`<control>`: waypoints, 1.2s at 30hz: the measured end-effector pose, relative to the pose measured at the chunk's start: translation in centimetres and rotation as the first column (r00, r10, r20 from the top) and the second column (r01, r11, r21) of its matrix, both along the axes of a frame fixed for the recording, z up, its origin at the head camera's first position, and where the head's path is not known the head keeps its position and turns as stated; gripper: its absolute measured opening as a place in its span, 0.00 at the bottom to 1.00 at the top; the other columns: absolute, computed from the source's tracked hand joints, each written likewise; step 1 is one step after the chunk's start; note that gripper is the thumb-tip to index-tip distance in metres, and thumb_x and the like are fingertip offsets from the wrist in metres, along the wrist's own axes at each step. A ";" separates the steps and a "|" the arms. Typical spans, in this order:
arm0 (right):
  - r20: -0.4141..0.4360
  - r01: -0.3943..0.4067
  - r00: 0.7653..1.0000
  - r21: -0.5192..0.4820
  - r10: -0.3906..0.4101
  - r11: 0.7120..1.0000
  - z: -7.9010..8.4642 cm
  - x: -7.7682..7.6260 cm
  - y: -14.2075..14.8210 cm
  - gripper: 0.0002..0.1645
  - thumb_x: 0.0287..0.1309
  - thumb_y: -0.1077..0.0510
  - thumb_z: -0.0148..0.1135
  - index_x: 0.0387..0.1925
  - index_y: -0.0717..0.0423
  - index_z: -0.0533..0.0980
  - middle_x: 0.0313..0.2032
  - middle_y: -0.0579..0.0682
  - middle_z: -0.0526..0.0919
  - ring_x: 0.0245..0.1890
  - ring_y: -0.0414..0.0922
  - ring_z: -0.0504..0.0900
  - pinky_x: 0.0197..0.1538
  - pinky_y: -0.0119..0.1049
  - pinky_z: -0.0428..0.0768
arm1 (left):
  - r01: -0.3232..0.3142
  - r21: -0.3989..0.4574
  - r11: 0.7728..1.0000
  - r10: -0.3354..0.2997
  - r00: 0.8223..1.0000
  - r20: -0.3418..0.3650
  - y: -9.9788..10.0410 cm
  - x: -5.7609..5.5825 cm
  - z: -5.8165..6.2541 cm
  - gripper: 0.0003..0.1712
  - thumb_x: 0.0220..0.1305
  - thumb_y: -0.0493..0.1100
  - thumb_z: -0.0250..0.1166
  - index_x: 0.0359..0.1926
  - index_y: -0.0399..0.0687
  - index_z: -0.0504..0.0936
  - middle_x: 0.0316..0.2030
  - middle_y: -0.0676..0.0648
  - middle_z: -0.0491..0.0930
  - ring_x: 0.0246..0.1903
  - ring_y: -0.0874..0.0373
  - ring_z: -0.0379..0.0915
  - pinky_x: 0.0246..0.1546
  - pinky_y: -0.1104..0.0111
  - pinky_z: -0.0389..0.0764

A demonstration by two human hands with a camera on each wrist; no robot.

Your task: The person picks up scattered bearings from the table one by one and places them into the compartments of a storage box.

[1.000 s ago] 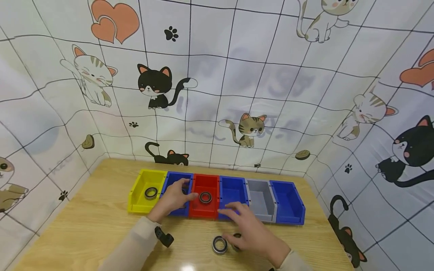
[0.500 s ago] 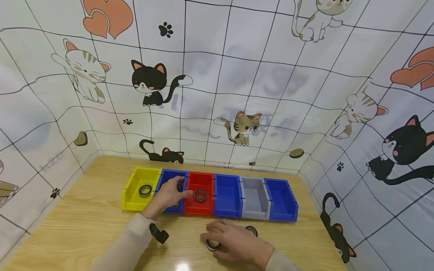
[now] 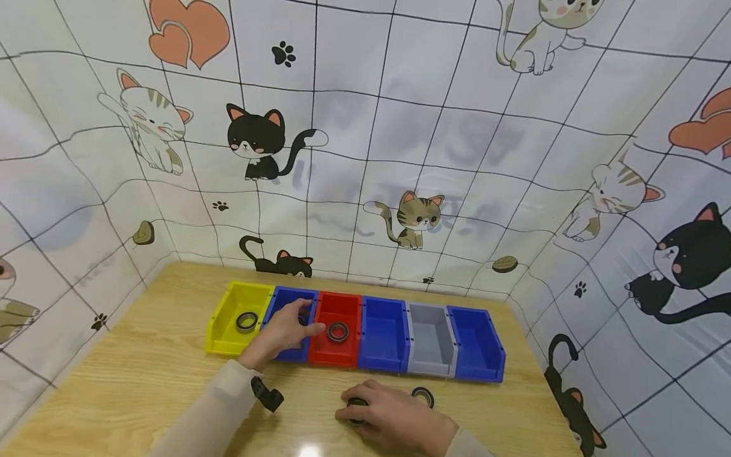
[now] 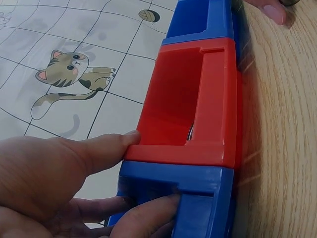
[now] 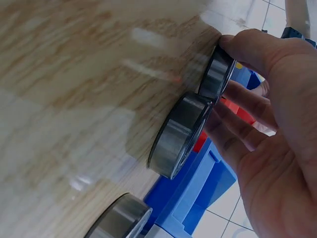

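Note:
My right hand [image 3: 394, 412] is low over the table, with a ball bearing [image 3: 357, 409] between its thumb and fingers. In the right wrist view the thumb presses the edge of that bearing [image 5: 217, 74], and a second bearing [image 5: 181, 134] stands right against it. A further bearing [image 3: 422, 397] lies just beyond the hand. My left hand [image 3: 282, 330] rests at the second bin from the left, a blue bin [image 4: 203, 173]. Its fingers reach inside and its thumb lies at the edge of the red bin [image 4: 218, 99]. Part of a dark ring [image 3: 301, 320] shows beside those fingers.
The row of bins continues with a yellow bin [image 3: 219, 346] at the left, then a blue bin [image 3: 384, 330], a grey bin [image 3: 431, 336] and another blue bin [image 3: 476, 339] at the right. One bearing [image 3: 247, 322] lies in the yellow bin, another bearing [image 3: 337, 332] in the red one.
My right hand has come down and left onto the bearings, its fingers closing round one. The bearing it first covered now shows behind it. The left hand stays at the blue bin.

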State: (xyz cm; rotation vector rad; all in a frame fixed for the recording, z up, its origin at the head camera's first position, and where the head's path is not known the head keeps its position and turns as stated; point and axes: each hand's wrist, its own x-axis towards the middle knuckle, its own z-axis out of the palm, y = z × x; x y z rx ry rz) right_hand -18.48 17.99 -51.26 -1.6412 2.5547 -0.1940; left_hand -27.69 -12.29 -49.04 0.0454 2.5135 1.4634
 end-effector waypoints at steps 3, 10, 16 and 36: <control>-0.003 -0.006 1.000 0.011 0.006 1.000 0.0 0.1 0.2 0.26 0.87 0.50 0.69 0.79 0.33 0.82 0.75 0.42 0.85 0.73 0.39 0.85 0.71 0.31 0.89 | -0.001 0.006 1.000 0.001 1.000 0.009 0.1 -0.1 0.0 0.48 0.79 0.49 0.80 0.87 0.37 0.68 0.74 0.29 0.80 0.57 0.39 0.92 0.52 0.48 0.99; -0.022 -0.023 0.999 -0.011 0.022 1.000 0.2 0.3 0.4 0.23 0.87 0.51 0.69 0.75 0.32 0.84 0.72 0.41 0.87 0.70 0.38 0.86 0.67 0.28 0.90 | -0.006 0.008 1.000 0.006 0.999 0.034 0.1 0.1 0.0 0.49 0.78 0.49 0.80 0.87 0.36 0.67 0.73 0.27 0.80 0.58 0.36 0.92 0.51 0.47 0.99; -0.050 -0.023 0.999 -0.006 0.023 1.000 0.5 0.2 0.3 0.23 0.86 0.52 0.71 0.74 0.32 0.85 0.73 0.41 0.86 0.71 0.39 0.85 0.66 0.28 0.90 | -0.017 0.034 0.999 0.016 1.000 0.027 -0.1 -0.2 0.2 0.48 0.77 0.49 0.81 0.86 0.36 0.69 0.72 0.29 0.82 0.58 0.36 0.92 0.51 0.46 0.99; -0.063 -0.086 0.994 -0.006 0.085 0.996 1.3 -0.7 -0.1 0.22 0.82 0.56 0.75 0.70 0.36 0.87 0.69 0.43 0.88 0.69 0.40 0.87 0.71 0.29 0.88 | -0.005 0.054 0.999 0.003 0.999 0.044 -0.2 -0.6 0.1 0.47 0.76 0.46 0.81 0.86 0.36 0.70 0.74 0.28 0.81 0.58 0.34 0.94 0.49 0.46 0.99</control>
